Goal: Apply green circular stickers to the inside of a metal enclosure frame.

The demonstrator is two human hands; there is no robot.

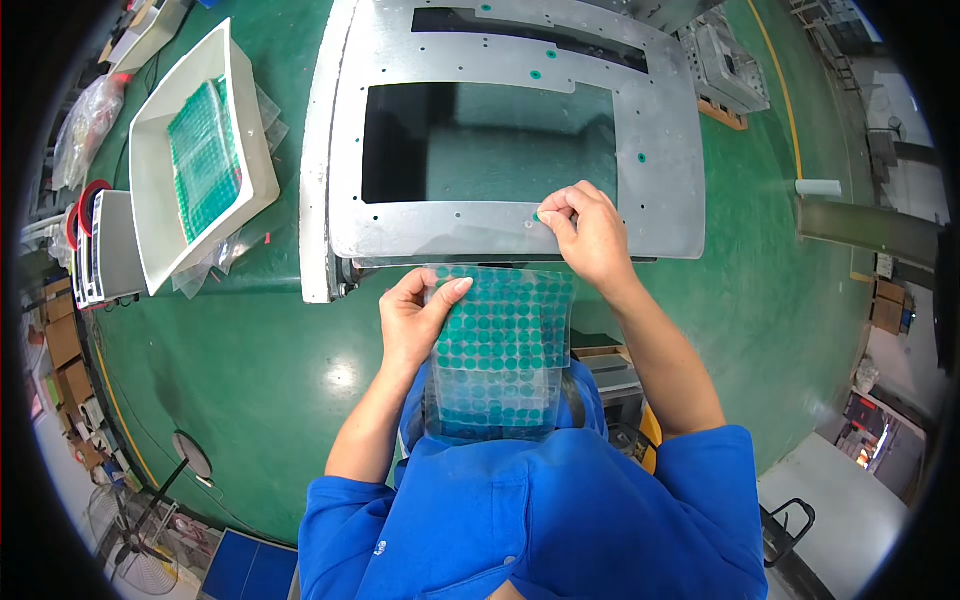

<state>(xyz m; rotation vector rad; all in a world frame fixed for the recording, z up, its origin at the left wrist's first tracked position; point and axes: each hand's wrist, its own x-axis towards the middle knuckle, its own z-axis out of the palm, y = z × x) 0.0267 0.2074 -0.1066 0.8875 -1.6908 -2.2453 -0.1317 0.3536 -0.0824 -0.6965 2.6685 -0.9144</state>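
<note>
Clear sheets covered in rows of round green stickers (505, 320) hang from my left hand (412, 318), pinched between thumb and fingers at their upper left corner. Over the front edge of a large flat metal panel (660, 215), my right hand (592, 238) pinches a small green sticker (539, 215) at its fingertips. The sticker is beside a small hole in the panel; whether it touches the metal I cannot tell. Several holes elsewhere on the panel have green dots on them, one right of the wide rectangular opening (530, 140).
Left of the panel stands a cream plastic bin (262, 175) with more green sticker sheets (205, 150) inside. A round-headed stand (192, 453) and a fan (140, 560) are at the lower left. Grey metal parts (722, 65) sit at the far right on the green floor.
</note>
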